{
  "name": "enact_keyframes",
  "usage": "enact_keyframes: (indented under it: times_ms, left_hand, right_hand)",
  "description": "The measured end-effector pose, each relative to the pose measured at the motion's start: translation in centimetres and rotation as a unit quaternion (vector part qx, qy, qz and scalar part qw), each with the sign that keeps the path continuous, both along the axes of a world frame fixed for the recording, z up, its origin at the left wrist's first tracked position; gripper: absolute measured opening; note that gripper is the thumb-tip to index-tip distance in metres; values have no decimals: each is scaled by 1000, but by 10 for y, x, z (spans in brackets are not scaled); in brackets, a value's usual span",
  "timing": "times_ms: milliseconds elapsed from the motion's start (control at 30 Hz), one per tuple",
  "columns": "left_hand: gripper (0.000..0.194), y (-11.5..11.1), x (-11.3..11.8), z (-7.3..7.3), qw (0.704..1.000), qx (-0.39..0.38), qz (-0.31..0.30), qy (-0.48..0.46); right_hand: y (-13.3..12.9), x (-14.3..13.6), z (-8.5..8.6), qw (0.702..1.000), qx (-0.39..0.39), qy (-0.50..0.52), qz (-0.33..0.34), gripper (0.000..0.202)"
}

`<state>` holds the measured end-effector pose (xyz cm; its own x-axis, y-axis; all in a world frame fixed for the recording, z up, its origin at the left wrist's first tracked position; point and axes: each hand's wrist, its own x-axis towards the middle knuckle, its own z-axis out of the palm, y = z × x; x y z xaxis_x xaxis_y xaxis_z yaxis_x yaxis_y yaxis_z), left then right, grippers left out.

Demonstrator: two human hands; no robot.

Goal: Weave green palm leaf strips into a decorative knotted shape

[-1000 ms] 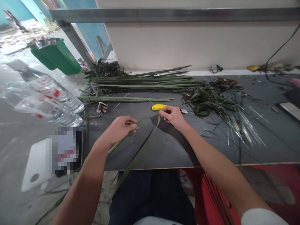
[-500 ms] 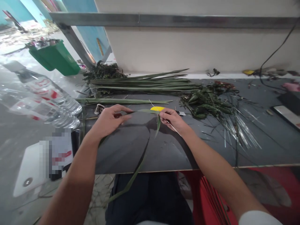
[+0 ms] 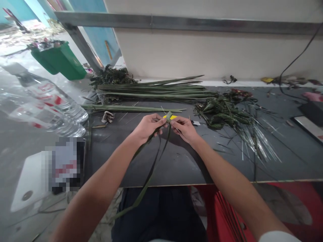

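Observation:
Both hands meet over the middle of the dark table. My left hand (image 3: pixel 151 126) pinches a long green leaf strip (image 3: pixel 148 178), which is looped into a small fold between the hands. My right hand (image 3: pixel 185 128) is closed on the folded part of the same strip, and a thin wire (image 3: pixel 182 137) runs out below its fingers. One tail of the strip hangs over the table's front edge towards my lap. Behind the fingertips lies a yellow object (image 3: pixel 173 117) with a ridged edge, partly hidden.
Long leaf strips (image 3: pixel 151 92) lie at the back. To the right are woven leaf pieces (image 3: pixel 224 112) and clear thin stems (image 3: pixel 259 141). Plastic bottles (image 3: pixel 50 94) and a green bin (image 3: pixel 60 62) are at left. A phone-like slab (image 3: pixel 309 126) lies far right.
My left hand has moved right, from along the strip to beside my right hand, and has closed. The strip is now bent into a loop between them.

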<state>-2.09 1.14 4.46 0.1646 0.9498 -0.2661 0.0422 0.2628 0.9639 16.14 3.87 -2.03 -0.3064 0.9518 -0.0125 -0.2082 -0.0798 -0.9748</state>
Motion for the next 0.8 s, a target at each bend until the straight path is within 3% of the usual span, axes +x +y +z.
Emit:
enact_keyframes:
  times_ms: [133,300,433,600,700,800]
  left_hand:
    - [22,11,12,-10,975,100,38,192]
    - [29,-1,17,-12,876,248,-34,413]
    - [44,-11,18,-10,824,243,-102,501]
    - [51,-12,19,-5,772,223,-140,578]
    - [46,-11,16,-2,791,206,-131,561]
    - [31,-7,13,-5,865,187,-72,460]
  right_hand:
    - [1,-3,-2,999,13,5,-39,44]
    - [4,-4,-3,997,-9,1,-81,47]
    - [4,-3,-2,997,-14,-18,-80,46]
    - [3,-3,-1,996,-15,-28,-79,44]
    - [3,-3,0,996,-13,-12,-86,44]
    - [3,-4,1,996,-11,4,-91,44]
